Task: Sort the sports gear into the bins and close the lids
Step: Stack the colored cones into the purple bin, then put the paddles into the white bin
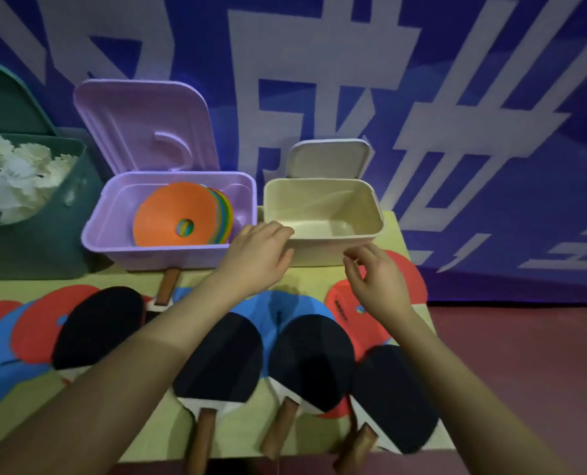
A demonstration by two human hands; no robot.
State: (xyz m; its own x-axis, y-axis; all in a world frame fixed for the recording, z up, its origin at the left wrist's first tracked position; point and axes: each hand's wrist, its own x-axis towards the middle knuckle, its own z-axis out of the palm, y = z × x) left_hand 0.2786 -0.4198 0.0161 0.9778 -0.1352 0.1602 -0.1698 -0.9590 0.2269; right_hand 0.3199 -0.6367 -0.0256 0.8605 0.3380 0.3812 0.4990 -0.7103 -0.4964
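Black paddles [216, 358] along the table's [316, 279] near edge. Left hand [261, 255]: relaxed fingers resting on cream bin [322, 250] rim. Right hand [377, 279]: loosely curled, empty, near that bin. Discs [168, 217] sit in purple bin [107, 217].

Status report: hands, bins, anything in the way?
Left hand on beige bin rim, grip unclear; right hand empty. Paddles unsorted. Bin mouth unobstructed.

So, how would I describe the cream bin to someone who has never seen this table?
At the back of the yellow table stands a row of three open bins. The cream bin is at its right end. It is the smallest and empty, while the purple bin holds coloured discs and the green bin shuttlecocks.
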